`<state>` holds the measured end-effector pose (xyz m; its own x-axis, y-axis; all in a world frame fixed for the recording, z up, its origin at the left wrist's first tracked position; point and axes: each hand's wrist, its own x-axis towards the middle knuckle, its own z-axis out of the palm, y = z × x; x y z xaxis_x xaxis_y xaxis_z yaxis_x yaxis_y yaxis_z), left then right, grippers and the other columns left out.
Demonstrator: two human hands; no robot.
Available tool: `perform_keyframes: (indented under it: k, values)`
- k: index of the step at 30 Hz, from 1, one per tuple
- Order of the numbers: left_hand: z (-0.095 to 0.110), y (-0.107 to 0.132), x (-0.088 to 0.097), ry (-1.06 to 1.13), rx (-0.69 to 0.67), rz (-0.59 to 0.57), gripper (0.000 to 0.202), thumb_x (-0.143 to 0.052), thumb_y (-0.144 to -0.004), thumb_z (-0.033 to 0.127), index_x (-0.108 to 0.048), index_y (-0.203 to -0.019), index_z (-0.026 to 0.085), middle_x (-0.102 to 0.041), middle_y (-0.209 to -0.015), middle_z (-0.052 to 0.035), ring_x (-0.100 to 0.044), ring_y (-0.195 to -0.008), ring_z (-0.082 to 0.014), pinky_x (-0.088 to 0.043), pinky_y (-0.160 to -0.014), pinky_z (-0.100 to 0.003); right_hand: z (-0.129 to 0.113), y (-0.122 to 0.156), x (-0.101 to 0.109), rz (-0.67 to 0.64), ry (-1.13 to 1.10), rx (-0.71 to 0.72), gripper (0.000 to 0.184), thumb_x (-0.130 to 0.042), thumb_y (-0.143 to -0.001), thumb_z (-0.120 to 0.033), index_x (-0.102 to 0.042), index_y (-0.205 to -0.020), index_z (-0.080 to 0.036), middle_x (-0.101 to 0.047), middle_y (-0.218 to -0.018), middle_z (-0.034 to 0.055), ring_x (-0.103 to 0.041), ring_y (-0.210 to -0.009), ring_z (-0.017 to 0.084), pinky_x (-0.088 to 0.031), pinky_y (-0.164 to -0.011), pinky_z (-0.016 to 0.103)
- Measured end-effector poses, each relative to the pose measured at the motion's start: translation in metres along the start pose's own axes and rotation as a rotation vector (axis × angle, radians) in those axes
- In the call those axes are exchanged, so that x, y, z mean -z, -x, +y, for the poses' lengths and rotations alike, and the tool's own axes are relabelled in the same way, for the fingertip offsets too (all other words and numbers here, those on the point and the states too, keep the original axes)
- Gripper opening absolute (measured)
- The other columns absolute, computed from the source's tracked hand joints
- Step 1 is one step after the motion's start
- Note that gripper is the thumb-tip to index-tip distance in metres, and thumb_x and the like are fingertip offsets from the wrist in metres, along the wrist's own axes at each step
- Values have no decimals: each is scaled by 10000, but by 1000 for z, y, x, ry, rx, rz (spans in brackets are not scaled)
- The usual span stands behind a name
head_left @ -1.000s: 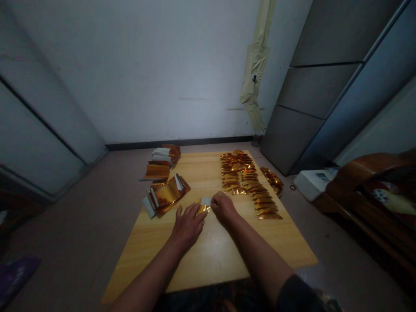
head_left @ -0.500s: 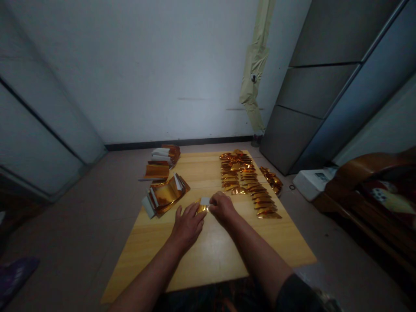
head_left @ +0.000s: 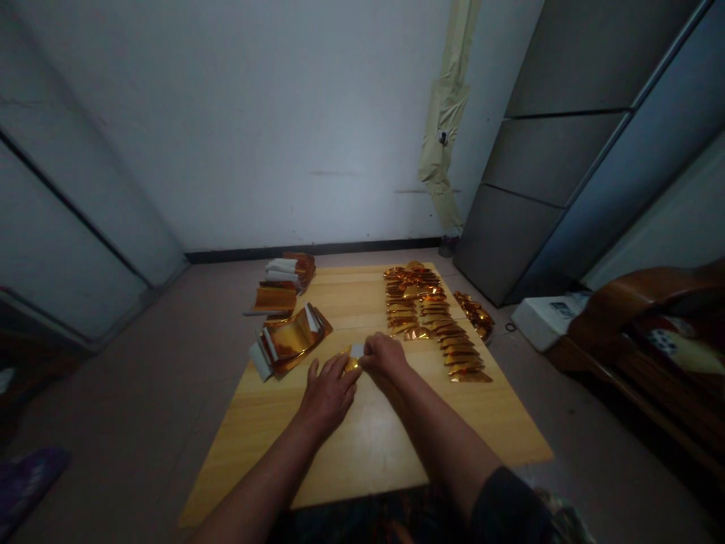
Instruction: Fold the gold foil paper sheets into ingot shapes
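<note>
A small sheet of gold foil paper (head_left: 353, 363) with a pale grey patch lies on the wooden table between my hands. My left hand (head_left: 329, 391) rests on the tabletop with its fingers spread, the fingertips pressing the sheet's left side. At the sheet's right edge my right hand (head_left: 385, 355) is closed, thumb and fingers pinching the paper. My fingers cover part of the sheet, so its full shape is hidden. Left of my hands lies a loose stack of gold foil sheets (head_left: 291, 338). Rows of folded gold foil pieces (head_left: 461, 353) overlap on the right.
The wooden table (head_left: 362, 468) stands before a white wall. More foil sheets (head_left: 276, 297) lie at its far left corner. Beyond the right edge is a heap of folded foil pieces (head_left: 474, 313). A grey refrigerator (head_left: 526, 181), a white box (head_left: 541, 321) and a wooden seat (head_left: 640, 325) stand right.
My right hand has shifted slightly left along the foil paper, its fingers nearer my left hand. My left hand stays nearly in place. The camera view has moved a little.
</note>
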<state>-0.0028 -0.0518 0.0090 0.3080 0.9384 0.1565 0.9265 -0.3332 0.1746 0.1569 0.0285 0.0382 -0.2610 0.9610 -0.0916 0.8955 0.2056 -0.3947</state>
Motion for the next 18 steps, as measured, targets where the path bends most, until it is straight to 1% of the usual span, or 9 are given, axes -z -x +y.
perform_keyframes:
  k: [3,6,10,13,15,18]
  values:
    - [0,0,-1,1,-4,12,385,-510,-874,207,-609,-1224,336,-519,-1420,-99,-442,-1323,-289,-267,-1065,-651,-2,-3,3,-42,61,-13,202,-694,-729,-370,-692,-881,-237,-652,-966,24,-586,-855,166,-328,-666,250]
    - [1,0,0,1,0,14,387,-511,-872,202,-609,-1221,338,-510,-1430,-93,-439,-1326,-287,-266,-1067,-649,0,-7,1,-51,75,-22,213,-670,-755,-403,-696,-895,-245,-663,-976,24,-601,-851,165,-327,-645,247]
    - [1,-1,1,6,1,2,393,-495,-878,197,-604,-1232,327,-498,-1441,-100,-431,-1333,-289,-259,-1064,-657,3,-13,-2,-23,61,-45,198,-649,-771,-397,-704,-891,-250,-674,-961,20,-604,-836,158,-319,-621,240]
    - [0,-1,2,18,-6,-12,406,-490,-878,202,-593,-1252,323,-493,-1444,-107,-428,-1334,-296,-261,-1058,-664,6,-14,-3,-27,4,-68,184,-661,-762,-401,-703,-849,-244,-670,-910,13,-589,-784,150,-308,-596,236]
    - [1,-1,3,24,-1,-19,407,-495,-872,200,-597,-1248,321,-499,-1438,-108,-431,-1330,-299,-260,-1059,-663,10,-13,-4,-34,-60,-50,182,-687,-740,-400,-697,-817,-235,-658,-869,4,-568,-740,139,-306,-586,228]
    - [1,-1,2,33,11,-4,390,-496,-872,201,-613,-1224,321,-509,-1431,-101,-434,-1329,-296,-262,-1064,-649,16,-7,-5,-7,-116,30,185,-735,-695,-350,-690,-821,-223,-635,-874,-3,-543,-745,130,-319,-611,218]
